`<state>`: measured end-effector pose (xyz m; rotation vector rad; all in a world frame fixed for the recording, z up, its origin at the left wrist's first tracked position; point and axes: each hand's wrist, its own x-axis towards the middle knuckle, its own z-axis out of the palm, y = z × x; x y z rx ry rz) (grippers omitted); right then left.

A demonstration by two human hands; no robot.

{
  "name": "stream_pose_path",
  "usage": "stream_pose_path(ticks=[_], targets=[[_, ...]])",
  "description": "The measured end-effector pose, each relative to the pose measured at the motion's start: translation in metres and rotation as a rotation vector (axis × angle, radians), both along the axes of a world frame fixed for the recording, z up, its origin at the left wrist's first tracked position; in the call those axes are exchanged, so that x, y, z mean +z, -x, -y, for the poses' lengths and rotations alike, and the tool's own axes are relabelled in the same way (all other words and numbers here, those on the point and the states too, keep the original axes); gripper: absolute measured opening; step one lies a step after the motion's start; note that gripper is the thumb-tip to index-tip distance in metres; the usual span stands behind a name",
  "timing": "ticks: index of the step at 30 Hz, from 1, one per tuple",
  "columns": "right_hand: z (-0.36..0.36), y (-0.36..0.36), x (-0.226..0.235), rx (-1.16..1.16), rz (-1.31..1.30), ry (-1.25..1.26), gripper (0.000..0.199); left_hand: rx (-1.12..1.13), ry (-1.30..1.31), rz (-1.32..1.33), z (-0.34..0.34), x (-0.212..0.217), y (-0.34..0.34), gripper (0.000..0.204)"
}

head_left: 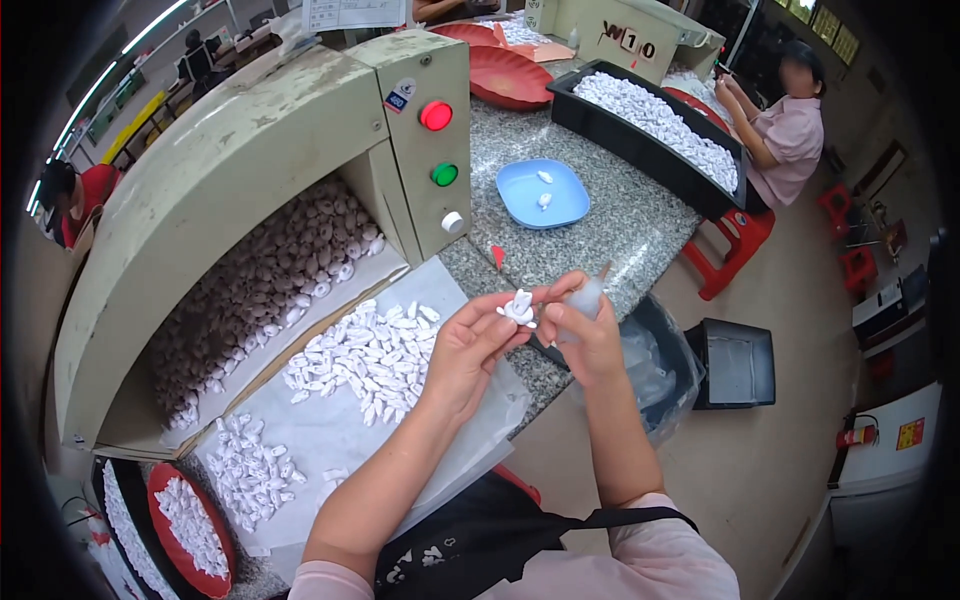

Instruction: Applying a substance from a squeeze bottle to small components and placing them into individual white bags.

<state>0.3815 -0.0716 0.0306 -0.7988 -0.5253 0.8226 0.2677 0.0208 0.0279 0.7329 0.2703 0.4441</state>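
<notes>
Between the thumb and fingers of my left hand [468, 345] is a small white figurine [520, 309] with upright ear-like points. My right hand [592, 340], close beside it, is wrapped round a small translucent squeeze bottle [586, 298] with a brownish tip; the fingertips of both hands nearly meet at the figurine. Below and left of my hands, a pile of long white pieces [365, 360] and a pile of rounder white pieces [250, 472] lie on white paper [480, 390]. A blue tray [515, 208] beyond my hands holds two small white pieces.
A beige machine [230, 110] with red and green buttons arches over many white pieces at left. A red dish [215, 545] stands at lower left. Further off are a long black tray [650, 150] of white pieces, red dishes, and a seated co-worker [790, 140]. A lined bin [655, 370] stands below right.
</notes>
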Motion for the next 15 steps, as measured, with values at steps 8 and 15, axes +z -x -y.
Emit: stream_pose_path(ticks=[8,15], targets=[[0.0,0.003,0.005,-0.085,0.079,-0.011,0.014,0.039,-0.028,-0.022,0.003,0.013,0.003,0.033],[0.017,0.002,0.014,-0.2,0.262,0.029,0.013,0.023,-0.136,-0.05,0.011,0.013,0.0,0.033]])
